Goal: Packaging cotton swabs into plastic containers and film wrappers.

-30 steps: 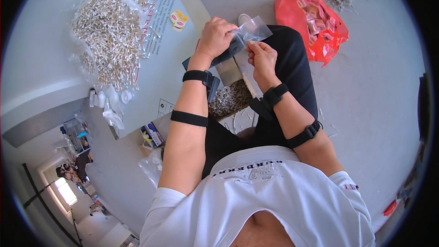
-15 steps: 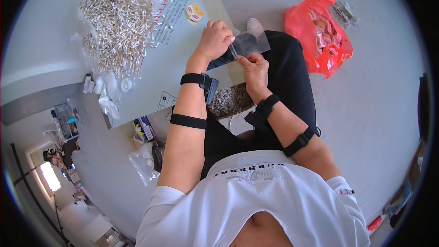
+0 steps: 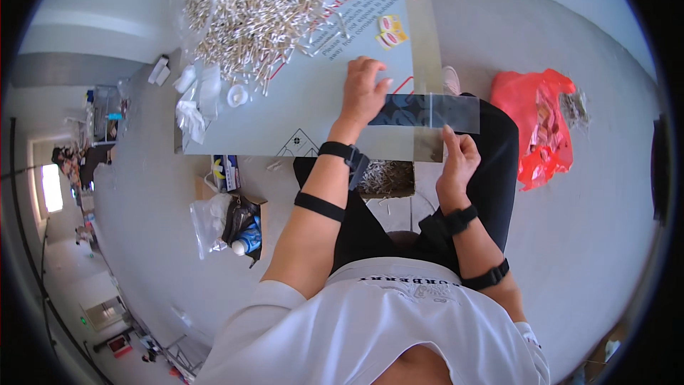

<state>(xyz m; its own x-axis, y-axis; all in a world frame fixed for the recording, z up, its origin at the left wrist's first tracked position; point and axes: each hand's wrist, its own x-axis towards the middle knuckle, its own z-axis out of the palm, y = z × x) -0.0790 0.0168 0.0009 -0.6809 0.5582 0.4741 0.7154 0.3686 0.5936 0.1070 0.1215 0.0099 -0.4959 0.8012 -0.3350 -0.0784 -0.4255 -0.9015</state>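
A flat see-through plastic strip (image 3: 406, 110) with a dark pattern lies across the table's right edge, its far end over my right thigh. A pale line crosses it near the middle. My left hand (image 3: 363, 93) is at the strip's left end, fingers bent and thumb apart from them. At the strip's near edge, my right hand (image 3: 458, 160) pinches it between thumb and finger. Beyond my left hand is a big heap of cotton swabs (image 3: 263, 14), partly in a clear bag. Small yellow packets (image 3: 390, 31) lie on the table (image 3: 278, 117).
A white roll (image 3: 237, 95) and crumpled plastic (image 3: 191, 121) sit at the table's left corner. Below the table is a box of swabs (image 3: 388, 179). A red plastic bag (image 3: 531, 100) stands on the floor at right; an open carton (image 3: 265, 222) is at left.
The strip, earlier held up between both hands, now lies spread flat over the table edge. My left hand has let go of its middle, and my right hand has moved right and nearer me.
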